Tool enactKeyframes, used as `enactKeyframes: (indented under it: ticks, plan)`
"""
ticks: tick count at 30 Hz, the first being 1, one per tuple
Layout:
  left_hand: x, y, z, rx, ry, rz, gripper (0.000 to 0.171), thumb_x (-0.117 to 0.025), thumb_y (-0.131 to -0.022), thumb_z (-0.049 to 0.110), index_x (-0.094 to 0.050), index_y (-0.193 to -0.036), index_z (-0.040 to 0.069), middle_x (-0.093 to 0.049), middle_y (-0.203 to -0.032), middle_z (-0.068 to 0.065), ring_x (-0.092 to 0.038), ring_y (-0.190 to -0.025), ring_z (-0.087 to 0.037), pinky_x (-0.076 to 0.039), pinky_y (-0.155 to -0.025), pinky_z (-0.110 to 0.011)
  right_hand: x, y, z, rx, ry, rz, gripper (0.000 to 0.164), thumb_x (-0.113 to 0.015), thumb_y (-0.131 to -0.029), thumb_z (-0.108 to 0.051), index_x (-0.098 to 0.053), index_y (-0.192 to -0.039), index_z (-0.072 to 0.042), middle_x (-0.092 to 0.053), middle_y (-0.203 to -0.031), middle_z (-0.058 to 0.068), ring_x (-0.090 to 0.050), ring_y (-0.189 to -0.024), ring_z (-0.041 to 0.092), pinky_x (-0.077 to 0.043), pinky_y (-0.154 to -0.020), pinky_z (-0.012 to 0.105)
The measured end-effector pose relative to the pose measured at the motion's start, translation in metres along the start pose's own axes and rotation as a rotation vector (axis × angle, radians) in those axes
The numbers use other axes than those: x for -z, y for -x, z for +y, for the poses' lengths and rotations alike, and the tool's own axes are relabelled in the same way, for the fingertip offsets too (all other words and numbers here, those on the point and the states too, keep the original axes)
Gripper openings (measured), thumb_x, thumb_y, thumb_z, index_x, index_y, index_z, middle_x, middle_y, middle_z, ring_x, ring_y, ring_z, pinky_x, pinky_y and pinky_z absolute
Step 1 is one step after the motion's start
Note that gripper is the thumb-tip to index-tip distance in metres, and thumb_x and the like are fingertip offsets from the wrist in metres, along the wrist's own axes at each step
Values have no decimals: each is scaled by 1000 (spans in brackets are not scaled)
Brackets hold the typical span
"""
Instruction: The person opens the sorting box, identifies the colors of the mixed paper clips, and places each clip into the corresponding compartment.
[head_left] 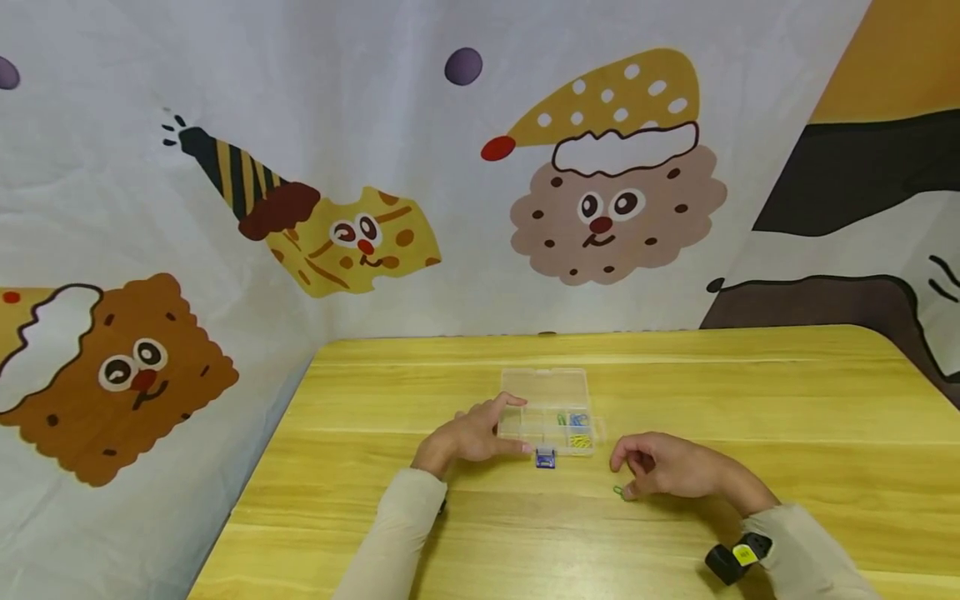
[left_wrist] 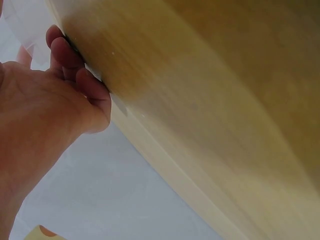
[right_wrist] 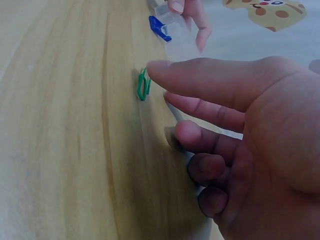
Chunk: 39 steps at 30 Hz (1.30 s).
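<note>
A clear plastic compartment box (head_left: 532, 437) lies on the table with its lid (head_left: 543, 385) folded back. My left hand (head_left: 477, 432) holds the box's left end, thumb along the front edge and index finger reaching over the back. Green paper clips (head_left: 562, 420), blue ones (head_left: 578, 420) and yellow ones (head_left: 581, 441) fill compartments at the right. A small blue clip (head_left: 545, 458) is at the box's front edge. To the right, my right hand (head_left: 667, 463) touches a loose green paper clip (right_wrist: 143, 86) with its thumb tip; its index finger is apart from the thumb.
The wooden table (head_left: 360, 400) spreads around the box and both hands. Behind it hangs a white cloth (head_left: 390, 100) printed with cartoon biscuits and cheese. A black wrist camera (head_left: 731, 560) sits at the right cuff, just over the tabletop.
</note>
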<state>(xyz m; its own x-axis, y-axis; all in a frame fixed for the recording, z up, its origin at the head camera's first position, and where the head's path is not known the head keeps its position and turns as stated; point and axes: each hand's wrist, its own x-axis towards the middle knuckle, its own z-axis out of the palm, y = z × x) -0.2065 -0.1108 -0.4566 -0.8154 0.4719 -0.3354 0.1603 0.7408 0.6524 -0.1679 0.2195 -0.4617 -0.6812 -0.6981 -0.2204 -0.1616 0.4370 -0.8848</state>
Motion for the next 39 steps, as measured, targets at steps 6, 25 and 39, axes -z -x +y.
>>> enactKeyframes:
  ticks: [6, 25, 39]
  plan:
    - [-1, -1, -2, -5, -5, -4, 69, -70, -87, 54, -38, -145, 35, -58, -118, 2, -49, -124, -22, -12, -115, -63, -2, 0, 0, -42, 22, 1, 26, -79, -84, -18, -63, -100, -6, -49, -75, 1, -45, -65, 9, -37, -58, 24]
    - [0, -2, 0, -1, -10, 2, 70, -72, -86, 53, -39, -146, 34, -59, -117, 3, -51, -119, -20, -13, -116, -62, -5, -2, 1, -42, 18, 39, 14, -77, -85, -12, -67, -92, -7, -51, -80, 2, -45, -69, 10, -38, -60, 23]
    - [1, -3, -2, -13, -5, -7, 71, -71, -87, 52, -38, -147, 33, -58, -115, 4, -51, -114, -18, -14, -115, -62, -5, -2, 1, -38, 24, 37, 13, -77, -86, -13, -66, -92, -6, -52, -78, 1, -45, -69, 9, -38, -61, 23]
